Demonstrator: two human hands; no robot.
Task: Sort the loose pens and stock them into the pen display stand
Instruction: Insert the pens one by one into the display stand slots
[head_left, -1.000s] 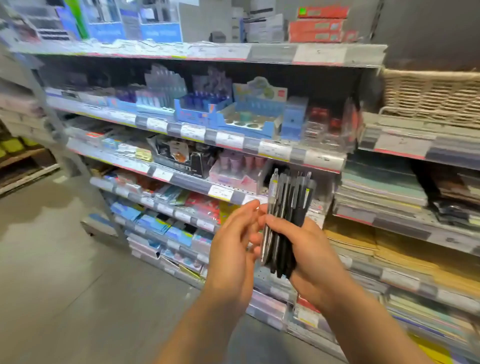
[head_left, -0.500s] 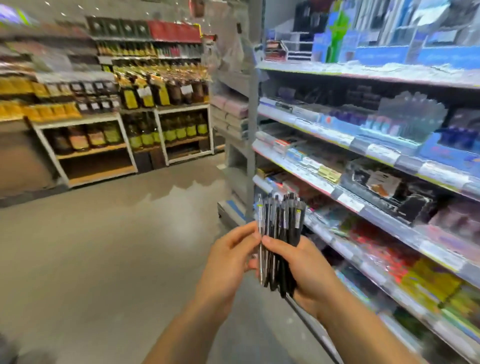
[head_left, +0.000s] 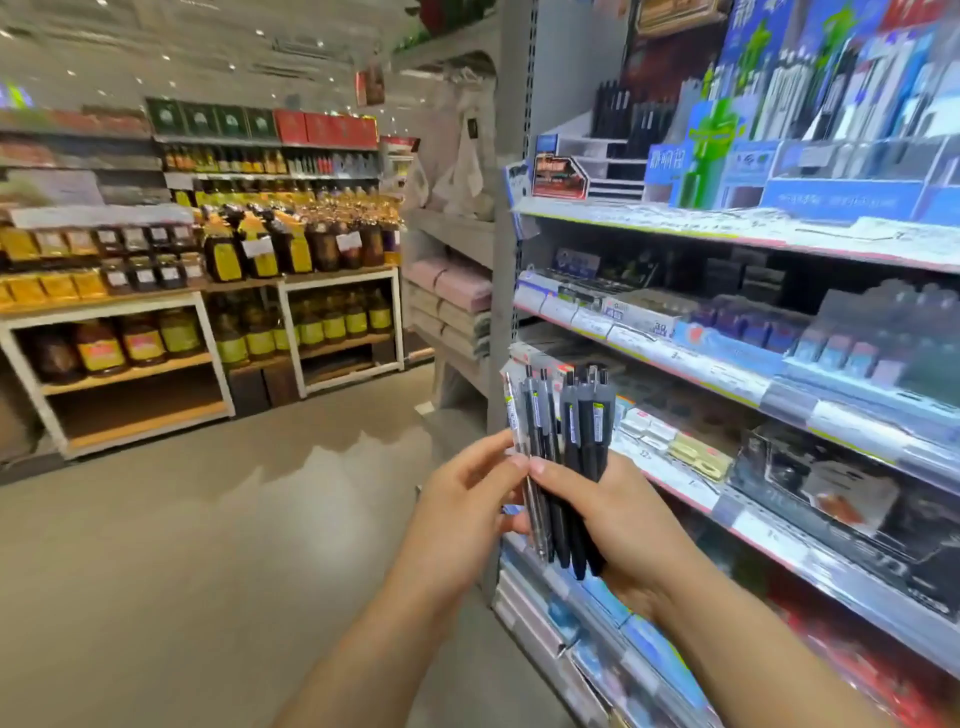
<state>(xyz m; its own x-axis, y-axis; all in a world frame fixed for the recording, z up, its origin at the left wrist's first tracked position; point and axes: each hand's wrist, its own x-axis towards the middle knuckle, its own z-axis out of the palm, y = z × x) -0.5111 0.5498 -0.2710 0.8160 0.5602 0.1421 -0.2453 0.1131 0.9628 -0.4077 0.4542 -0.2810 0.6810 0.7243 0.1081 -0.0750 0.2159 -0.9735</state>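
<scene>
A bundle of several black and clear pens (head_left: 566, 441) stands upright in front of me, tips down. My right hand (head_left: 618, 525) wraps around the bundle from the right. My left hand (head_left: 467, 499) pinches the leftmost clear pen of the bundle with its fingertips. On the top shelf at the right stands a tiered pen display stand (head_left: 618, 156) with black pens in its upper row and white tiers below. Blue pen displays (head_left: 841, 150) fill the shelf beside it.
Stationery shelves (head_left: 727, 374) run along the right, with price strips on their edges. A grey upright post (head_left: 506, 260) ends the shelf unit. Across the floor (head_left: 182, 545) at the left stand white racks of bottles and jars (head_left: 291, 244).
My view has swung left and slightly up along the aisle, bringing the top shelf and its pen displays into sight. Both hands have kept the pen bundle in the same grip.
</scene>
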